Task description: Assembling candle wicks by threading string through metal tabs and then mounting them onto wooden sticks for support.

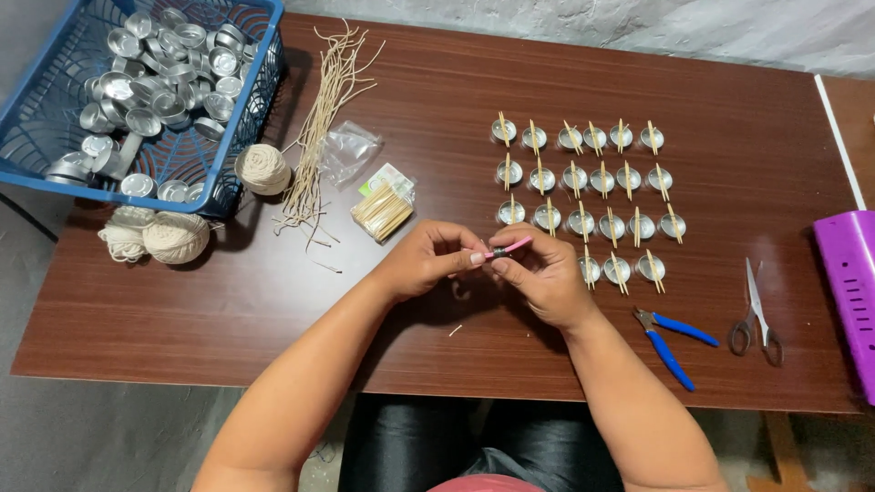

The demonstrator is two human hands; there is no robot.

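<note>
My left hand [428, 258] and my right hand [544, 276] meet above the middle of the brown table [182, 310]. Together they pinch a thin pink stick [512, 246] with a small dark metal piece at its left end. The fingertips of both hands touch it. Just right of my right hand lie rows of small silver cups [583, 178], each with a wooden stick laid across its rim.
A blue basket [36, 137] of loose silver cups stands at the far left. Balls of cream string [262, 169], a bundle of waxed wicks [319, 118], a bag of toothpicks [383, 210], blue pliers [673, 339], scissors [756, 310] and a purple container [848, 282] lie around.
</note>
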